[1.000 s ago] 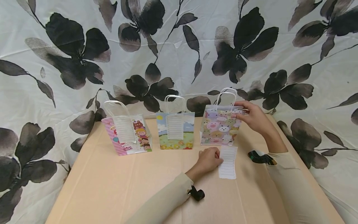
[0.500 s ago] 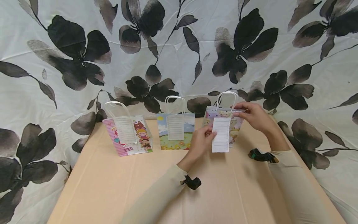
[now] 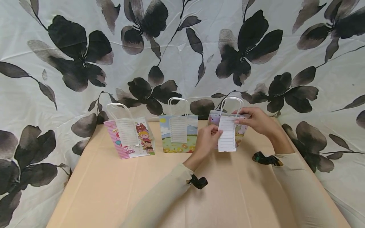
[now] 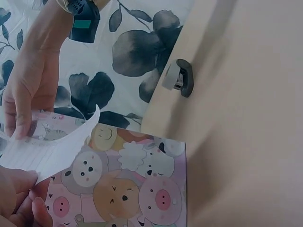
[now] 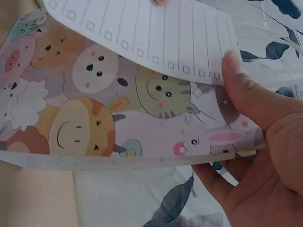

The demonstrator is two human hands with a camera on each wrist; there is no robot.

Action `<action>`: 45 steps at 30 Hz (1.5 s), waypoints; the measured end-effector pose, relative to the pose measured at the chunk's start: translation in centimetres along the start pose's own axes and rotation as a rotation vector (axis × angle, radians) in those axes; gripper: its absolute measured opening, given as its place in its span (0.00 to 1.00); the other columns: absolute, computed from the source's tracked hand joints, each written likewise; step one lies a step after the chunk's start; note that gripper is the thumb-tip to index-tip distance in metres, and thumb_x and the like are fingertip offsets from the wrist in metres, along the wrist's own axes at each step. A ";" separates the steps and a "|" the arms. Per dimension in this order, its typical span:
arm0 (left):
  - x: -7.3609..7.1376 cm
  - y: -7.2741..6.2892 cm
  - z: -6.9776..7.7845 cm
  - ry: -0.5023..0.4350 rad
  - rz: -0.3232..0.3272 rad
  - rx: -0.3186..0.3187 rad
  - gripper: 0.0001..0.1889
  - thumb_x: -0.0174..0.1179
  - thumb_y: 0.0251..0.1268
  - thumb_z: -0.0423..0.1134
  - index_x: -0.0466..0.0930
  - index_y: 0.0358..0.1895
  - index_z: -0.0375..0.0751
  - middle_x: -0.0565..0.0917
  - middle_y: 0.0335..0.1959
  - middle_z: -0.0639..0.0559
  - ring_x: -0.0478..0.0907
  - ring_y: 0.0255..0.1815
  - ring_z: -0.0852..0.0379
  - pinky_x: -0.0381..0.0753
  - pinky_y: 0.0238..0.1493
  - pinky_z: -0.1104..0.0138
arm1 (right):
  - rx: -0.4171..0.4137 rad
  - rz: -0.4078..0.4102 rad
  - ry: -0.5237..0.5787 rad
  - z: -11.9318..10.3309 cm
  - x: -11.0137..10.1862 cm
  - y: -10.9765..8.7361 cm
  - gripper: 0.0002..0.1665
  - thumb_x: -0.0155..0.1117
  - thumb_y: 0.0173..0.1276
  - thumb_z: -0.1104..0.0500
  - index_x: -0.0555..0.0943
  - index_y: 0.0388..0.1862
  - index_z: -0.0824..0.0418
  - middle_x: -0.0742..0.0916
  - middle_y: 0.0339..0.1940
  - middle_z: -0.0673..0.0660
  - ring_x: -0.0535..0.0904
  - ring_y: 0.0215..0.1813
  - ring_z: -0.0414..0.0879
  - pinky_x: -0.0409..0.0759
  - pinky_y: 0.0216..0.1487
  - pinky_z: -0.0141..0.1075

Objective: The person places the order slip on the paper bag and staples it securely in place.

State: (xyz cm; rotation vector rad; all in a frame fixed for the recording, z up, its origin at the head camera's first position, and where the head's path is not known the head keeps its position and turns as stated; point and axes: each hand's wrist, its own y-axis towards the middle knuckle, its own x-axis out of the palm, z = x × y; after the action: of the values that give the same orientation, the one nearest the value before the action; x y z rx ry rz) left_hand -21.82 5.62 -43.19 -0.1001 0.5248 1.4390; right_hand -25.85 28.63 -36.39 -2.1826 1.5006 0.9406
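My left hand (image 3: 207, 139) pinches the left edge of a lined white paper sheet (image 3: 227, 134), which has small checkboxes along one side. The sheet lies over the front of an animal-print paper bag (image 5: 90, 90) with white handles, near its top edge. My right hand (image 3: 258, 122) grips that bag's upper right side. Its thumb is in front, against the sheet's corner in the right wrist view, and the fingers are behind. In the left wrist view the sheet curls away from the bag, and part of my left hand is cut off by the frame.
To the left stand a meadow-print bag (image 3: 192, 145) and a pink cartoon bag (image 3: 146, 137), each bearing a lined sheet. A small black-and-white object, like a tape dispenser (image 4: 187, 78), lies on the table near its edge. Floral cloth (image 3: 182, 47) hangs behind.
My left hand has lifted the lined sheet from the table to the front of the animal-print bag, then shifted it slightly up and right. My right hand stays at the bag's side.
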 end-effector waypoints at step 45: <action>-0.7 2.6 1.3 -0.074 0.001 0.136 0.10 0.69 0.65 0.35 0.85 0.48 0.42 0.87 0.38 0.50 0.78 0.28 0.65 0.77 0.29 0.75 | -0.038 0.047 0.144 1.4 0.8 -0.9 0.07 0.69 0.71 0.61 0.87 0.44 0.63 0.89 0.42 0.61 0.84 0.37 0.48 0.83 0.38 0.36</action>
State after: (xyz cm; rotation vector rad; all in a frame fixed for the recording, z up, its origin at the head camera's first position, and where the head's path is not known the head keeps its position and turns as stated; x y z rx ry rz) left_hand -24.01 5.82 -41.12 0.0621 0.5601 1.3981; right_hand -25.32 29.26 -38.10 -2.2948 1.6177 0.8481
